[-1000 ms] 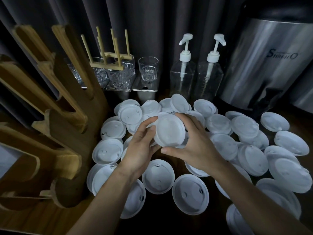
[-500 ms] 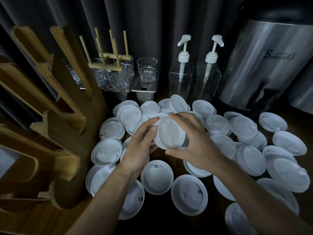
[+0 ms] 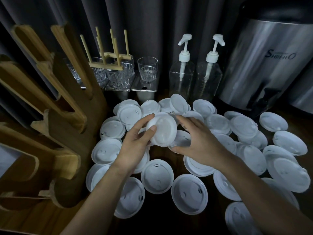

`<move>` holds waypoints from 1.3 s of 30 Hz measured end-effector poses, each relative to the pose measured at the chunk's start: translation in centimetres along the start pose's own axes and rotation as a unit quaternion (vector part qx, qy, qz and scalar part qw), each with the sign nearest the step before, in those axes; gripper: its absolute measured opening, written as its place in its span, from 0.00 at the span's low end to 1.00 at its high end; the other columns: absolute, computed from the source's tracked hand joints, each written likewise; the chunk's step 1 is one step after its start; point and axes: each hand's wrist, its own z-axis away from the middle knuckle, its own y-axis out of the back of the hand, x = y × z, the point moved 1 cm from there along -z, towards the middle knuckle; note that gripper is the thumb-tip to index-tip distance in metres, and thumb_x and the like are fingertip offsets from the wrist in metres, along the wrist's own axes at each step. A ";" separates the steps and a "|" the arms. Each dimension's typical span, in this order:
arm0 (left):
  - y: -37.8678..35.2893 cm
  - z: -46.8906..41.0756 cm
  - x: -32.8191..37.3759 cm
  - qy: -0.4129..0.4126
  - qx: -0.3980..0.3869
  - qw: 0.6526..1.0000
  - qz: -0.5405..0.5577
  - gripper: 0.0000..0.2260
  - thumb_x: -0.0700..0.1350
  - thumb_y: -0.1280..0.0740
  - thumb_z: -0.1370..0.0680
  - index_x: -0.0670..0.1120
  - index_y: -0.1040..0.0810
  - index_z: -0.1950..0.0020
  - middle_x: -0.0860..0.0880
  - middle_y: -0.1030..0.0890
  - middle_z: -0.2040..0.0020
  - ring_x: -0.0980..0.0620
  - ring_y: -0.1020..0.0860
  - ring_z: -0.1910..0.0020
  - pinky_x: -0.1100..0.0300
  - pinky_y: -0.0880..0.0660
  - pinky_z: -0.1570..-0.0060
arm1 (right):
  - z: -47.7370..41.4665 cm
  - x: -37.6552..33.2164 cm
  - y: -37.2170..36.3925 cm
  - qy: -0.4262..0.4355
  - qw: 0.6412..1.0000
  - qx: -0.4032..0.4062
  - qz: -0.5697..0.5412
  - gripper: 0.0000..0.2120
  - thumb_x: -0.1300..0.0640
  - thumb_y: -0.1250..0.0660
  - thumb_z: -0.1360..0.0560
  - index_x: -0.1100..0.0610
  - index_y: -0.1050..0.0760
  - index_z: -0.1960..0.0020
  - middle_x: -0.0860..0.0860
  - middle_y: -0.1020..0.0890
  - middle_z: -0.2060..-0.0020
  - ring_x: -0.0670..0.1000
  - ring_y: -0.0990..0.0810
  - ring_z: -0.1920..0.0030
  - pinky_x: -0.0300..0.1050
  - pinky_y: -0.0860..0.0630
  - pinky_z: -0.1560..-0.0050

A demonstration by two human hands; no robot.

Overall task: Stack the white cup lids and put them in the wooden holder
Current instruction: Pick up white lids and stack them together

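Both the left hand (image 3: pixel 135 146) and right hand (image 3: pixel 201 145) grip the lid stack (image 3: pixel 162 131) between curled fingers (image 3: pixel 152 128).

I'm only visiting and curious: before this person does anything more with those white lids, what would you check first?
1. Grip secure: ok. The left hand and right hand both curl round the held lids.
2. Held lids nested squarely: cannot tell. Mostly the top face shows.
3. Wooden holder ready: ok. It stands on the left beside the pile, and no lids show in its visible slots.
4. All lids gathered: not ok. Many loose lids lie scattered around the hands.
5. Breakables out of the way: ok. The glasses and pump bottles stand behind the pile.
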 end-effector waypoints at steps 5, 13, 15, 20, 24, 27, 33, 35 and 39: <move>0.8 -0.5 -0.3 0.030 0.046 0.998 0.007 0.13 0.47 0.33 0.16 0.57 0.19 0.32 0.52 0.19 0.33 0.55 0.18 0.36 0.57 0.18 0.41 | 0.3 0.5 0.3 -0.046 0.984 -0.030 0.168 0.44 0.26 0.35 0.31 0.50 0.37 0.24 0.47 0.28 0.26 0.54 0.32 0.25 0.54 0.36 0.28; 0.6 -0.6 -0.5 0.051 0.067 0.996 0.024 0.13 0.46 0.36 0.14 0.56 0.19 0.32 0.52 0.17 0.35 0.53 0.18 0.37 0.59 0.17 0.45 | -0.3 0.3 -0.6 -0.082 0.963 -0.078 0.245 0.48 0.23 0.32 0.33 0.51 0.35 0.24 0.49 0.26 0.29 0.54 0.30 0.28 0.54 0.38 0.29; 0.6 -0.6 -0.5 0.054 0.070 0.996 0.024 0.13 0.46 0.36 0.14 0.56 0.19 0.32 0.52 0.17 0.35 0.53 0.18 0.36 0.57 0.18 0.43 | -0.4 0.1 -0.9 -0.086 0.964 -0.088 0.237 0.44 0.26 0.30 0.32 0.50 0.33 0.25 0.49 0.26 0.31 0.54 0.29 0.29 0.53 0.38 0.30; 0.8 -0.5 -0.3 0.058 0.088 0.993 0.044 0.13 0.45 0.36 0.14 0.54 0.20 0.32 0.52 0.18 0.35 0.51 0.19 0.35 0.57 0.18 0.42 | -0.3 0.0 -0.3 -0.095 0.976 -0.058 0.188 0.43 0.30 0.26 0.33 0.47 0.34 0.25 0.48 0.27 0.31 0.53 0.29 0.29 0.54 0.38 0.29; 0.9 -0.6 -0.3 0.063 0.111 0.990 0.068 0.12 0.46 0.36 0.15 0.54 0.20 0.32 0.51 0.17 0.34 0.50 0.19 0.35 0.59 0.19 0.47 | -0.2 -0.1 0.9 -0.106 0.983 -0.004 0.148 0.52 0.33 0.23 0.35 0.48 0.43 0.19 0.49 0.36 0.30 0.54 0.34 0.27 0.57 0.39 0.26; 0.7 -0.7 -0.2 0.064 0.116 0.988 0.078 0.13 0.45 0.36 0.15 0.55 0.20 0.32 0.50 0.17 0.35 0.49 0.19 0.35 0.61 0.20 0.49 | 0.0 -0.4 1.2 -0.095 0.990 0.047 0.097 0.53 0.34 0.20 0.36 0.47 0.42 0.20 0.47 0.38 0.36 0.52 0.35 0.31 0.56 0.36 0.28; -0.2 -0.4 -0.2 0.047 0.054 0.994 0.083 0.16 0.45 0.38 0.14 0.59 0.23 0.29 0.50 0.17 0.33 0.51 0.18 0.34 0.51 0.21 0.37 | 0.1 -1.5 0.6 -0.064 0.992 0.111 0.012 0.51 0.35 0.19 0.39 0.46 0.39 0.23 0.46 0.38 0.37 0.49 0.35 0.33 0.52 0.27 0.36; -0.6 -0.2 -0.2 0.050 0.029 0.995 0.084 0.16 0.45 0.38 0.13 0.58 0.23 0.28 0.51 0.17 0.33 0.51 0.19 0.33 0.49 0.23 0.33 | 0.1 -1.9 0.3 -0.047 0.990 0.131 -0.005 0.52 0.36 0.18 0.39 0.47 0.39 0.22 0.47 0.38 0.35 0.45 0.36 0.34 0.47 0.28 0.37; -1.0 0.1 0.1 0.052 0.004 0.995 0.082 0.16 0.45 0.40 0.13 0.56 0.24 0.26 0.50 0.16 0.34 0.52 0.18 0.34 0.51 0.24 0.33 | -0.1 -2.2 0.3 -0.005 0.992 0.123 -0.021 0.54 0.40 0.17 0.37 0.47 0.41 0.19 0.41 0.41 0.37 0.33 0.40 0.38 0.26 0.40 0.38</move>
